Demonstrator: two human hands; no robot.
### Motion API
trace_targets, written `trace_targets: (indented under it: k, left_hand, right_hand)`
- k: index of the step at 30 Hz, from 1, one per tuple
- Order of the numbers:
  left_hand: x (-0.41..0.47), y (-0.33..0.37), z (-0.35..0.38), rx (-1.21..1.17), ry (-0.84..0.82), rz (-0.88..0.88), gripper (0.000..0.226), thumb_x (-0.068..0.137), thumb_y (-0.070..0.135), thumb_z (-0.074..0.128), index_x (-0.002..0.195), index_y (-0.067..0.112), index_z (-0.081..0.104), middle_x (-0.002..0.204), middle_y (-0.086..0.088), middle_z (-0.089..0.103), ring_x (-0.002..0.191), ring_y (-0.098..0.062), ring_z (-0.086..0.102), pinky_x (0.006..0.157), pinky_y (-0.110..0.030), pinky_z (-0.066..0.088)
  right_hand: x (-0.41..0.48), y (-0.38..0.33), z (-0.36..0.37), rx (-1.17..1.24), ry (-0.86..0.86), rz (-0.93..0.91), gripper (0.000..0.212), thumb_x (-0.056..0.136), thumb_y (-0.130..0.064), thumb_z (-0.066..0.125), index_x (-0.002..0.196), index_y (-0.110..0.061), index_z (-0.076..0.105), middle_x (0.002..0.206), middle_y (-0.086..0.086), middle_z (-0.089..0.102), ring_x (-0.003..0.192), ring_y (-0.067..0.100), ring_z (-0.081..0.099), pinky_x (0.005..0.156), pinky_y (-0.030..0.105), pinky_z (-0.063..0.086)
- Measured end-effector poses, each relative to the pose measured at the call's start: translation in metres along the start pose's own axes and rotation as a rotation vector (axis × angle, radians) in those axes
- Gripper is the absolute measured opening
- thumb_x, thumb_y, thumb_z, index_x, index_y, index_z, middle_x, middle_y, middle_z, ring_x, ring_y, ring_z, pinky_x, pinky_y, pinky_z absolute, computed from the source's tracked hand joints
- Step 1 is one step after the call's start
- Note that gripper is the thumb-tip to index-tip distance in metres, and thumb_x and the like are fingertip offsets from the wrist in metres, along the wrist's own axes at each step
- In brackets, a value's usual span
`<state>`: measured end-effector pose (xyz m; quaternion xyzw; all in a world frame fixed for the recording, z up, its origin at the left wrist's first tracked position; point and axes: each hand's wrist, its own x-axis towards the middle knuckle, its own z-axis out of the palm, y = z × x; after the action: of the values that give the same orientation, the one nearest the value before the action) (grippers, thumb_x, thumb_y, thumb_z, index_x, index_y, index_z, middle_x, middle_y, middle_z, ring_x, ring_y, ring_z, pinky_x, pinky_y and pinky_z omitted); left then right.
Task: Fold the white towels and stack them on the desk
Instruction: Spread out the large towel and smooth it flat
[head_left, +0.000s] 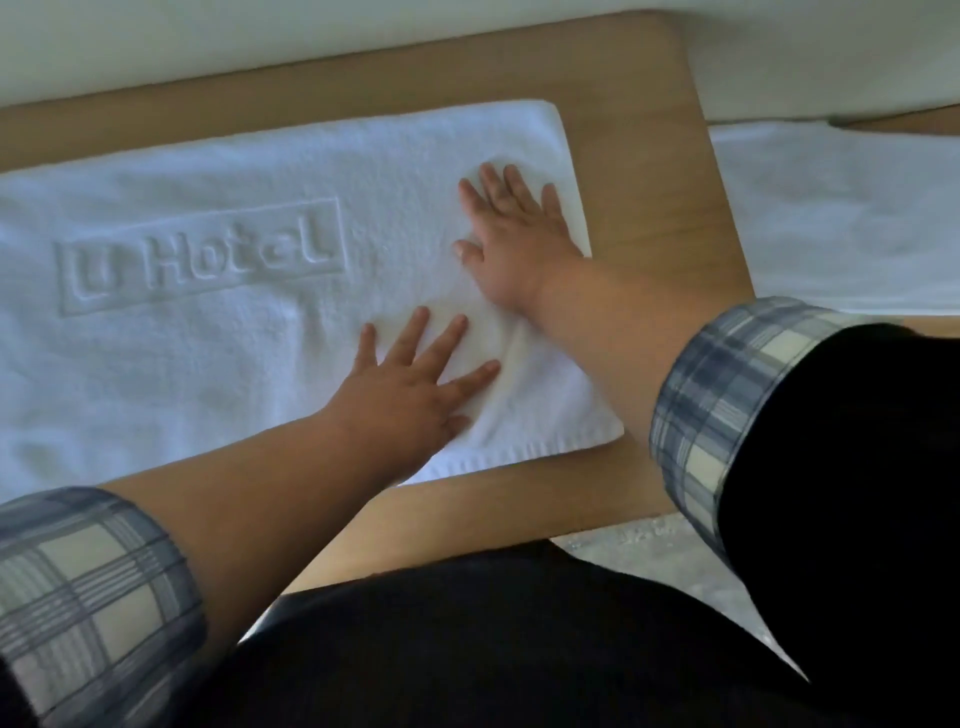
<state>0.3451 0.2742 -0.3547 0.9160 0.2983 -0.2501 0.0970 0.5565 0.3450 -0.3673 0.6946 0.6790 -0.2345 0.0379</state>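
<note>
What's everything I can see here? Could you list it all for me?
towel: one, white, spread flat on the desk, embossed "U Hotel"
second towel: one, white, right of the desk
desk: one, light wood, under the first towel
floor: one patch, grey, below the desk's near edge
white surface: one, beyond the desk's far edge; cannot tell what it is
sleeves: two, blue-and-cream plaid, rolled up the forearms
left hand: one, flat on the towel's near right part
right hand: one, flat on the towel by its right edge
</note>
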Motion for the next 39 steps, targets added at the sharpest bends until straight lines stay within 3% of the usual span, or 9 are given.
trace_targets:
  k: [5,13,16,19,22,30,33,36,39]
  left_hand:
    - [0.007,0.004,-0.011,-0.086,-0.073,-0.061,0.075,0.093,0.07,0.034,0.145,0.058,-0.019,0.16,0.005,-0.032,0.147,-0.037,-0.026,0.108,-0.078,0.013]
    - [0.008,0.012,-0.008,0.018,-0.114,-0.066,0.12,0.068,0.088,0.053,0.139,0.052,-0.036,0.154,-0.005,-0.042,0.144,-0.049,-0.026,0.1,-0.08,0.024]
    - [0.011,0.016,-0.015,-0.012,-0.121,-0.067,0.119,0.069,0.084,0.059,0.138,0.056,-0.034,0.156,-0.007,-0.037,0.144,-0.052,-0.022,0.099,-0.079,0.029]
    - [0.011,0.016,-0.023,-0.038,-0.144,-0.059,0.115,0.072,0.08,0.061,0.14,0.058,-0.029,0.159,-0.007,-0.034,0.144,-0.052,-0.021,0.099,-0.076,0.033]
    - [0.008,0.018,-0.031,-0.061,-0.176,-0.065,0.114,0.072,0.081,0.061,0.143,0.057,-0.025,0.16,-0.005,-0.033,0.146,-0.049,-0.021,0.102,-0.073,0.034]
    - [0.002,0.034,-0.044,-0.101,-0.145,-0.027,0.123,0.072,0.081,0.062,0.152,0.038,-0.021,0.164,-0.002,-0.02,0.151,-0.039,-0.011,0.113,-0.064,0.028]
    - [0.0,0.05,-0.051,-0.248,-0.105,0.047,0.13,0.068,0.081,0.064,0.152,0.033,-0.023,0.166,-0.001,-0.005,0.152,-0.032,0.006,0.114,-0.053,0.031]
    - [0.003,0.062,-0.058,-0.582,0.034,-0.006,0.108,0.08,0.065,0.066,0.157,0.027,0.001,0.153,-0.005,0.037,0.135,-0.026,0.044,0.097,-0.034,0.043]
    - [0.011,0.047,-0.071,-0.74,0.295,-0.262,0.04,0.095,0.028,0.05,0.135,0.028,0.05,0.097,0.013,0.057,0.094,-0.016,0.06,0.069,-0.022,0.039]
  right_hand:
    - [-0.04,-0.009,0.006,0.068,0.048,-0.085,0.056,0.105,-0.024,0.029,0.16,-0.019,0.018,0.169,0.005,0.007,0.155,0.022,0.0,0.123,0.049,0.0]
    - [-0.139,0.01,0.05,-0.019,-0.016,0.112,0.066,0.105,-0.05,0.023,0.16,-0.027,-0.005,0.168,0.002,-0.016,0.154,0.022,-0.014,0.124,0.049,-0.002]
    - [-0.144,0.012,0.04,0.402,0.131,0.279,0.061,0.104,-0.036,0.044,0.158,-0.021,0.021,0.167,0.009,0.009,0.154,0.024,0.009,0.123,0.034,0.007]
    - [-0.141,0.019,0.024,0.963,0.31,0.626,0.058,0.095,-0.034,0.058,0.149,-0.024,0.038,0.143,-0.001,0.048,0.124,0.018,0.052,0.1,0.031,0.046]
    - [-0.139,0.028,0.013,1.078,0.241,0.787,0.064,0.088,-0.042,0.069,0.144,-0.026,0.043,0.123,-0.006,0.059,0.108,0.017,0.061,0.094,0.035,0.053]
    - [-0.159,0.033,0.009,0.67,-0.206,0.507,0.041,0.092,-0.05,0.064,0.124,-0.025,0.063,0.109,-0.009,0.066,0.092,0.014,0.062,0.072,0.027,0.049]
    - [-0.16,0.026,0.006,1.003,-0.176,0.504,0.028,0.096,-0.043,0.061,0.115,-0.022,0.063,0.111,-0.001,0.07,0.098,0.019,0.066,0.082,0.035,0.056]
    - [-0.159,0.013,-0.001,1.622,-0.255,0.496,0.024,0.104,-0.034,0.051,0.116,-0.017,0.063,0.109,0.004,0.07,0.101,0.02,0.064,0.076,0.033,0.052]
    - [-0.157,0.015,-0.007,1.762,-0.187,0.487,0.033,0.106,-0.032,0.042,0.125,-0.016,0.064,0.107,0.002,0.073,0.099,0.019,0.067,0.086,0.037,0.048]
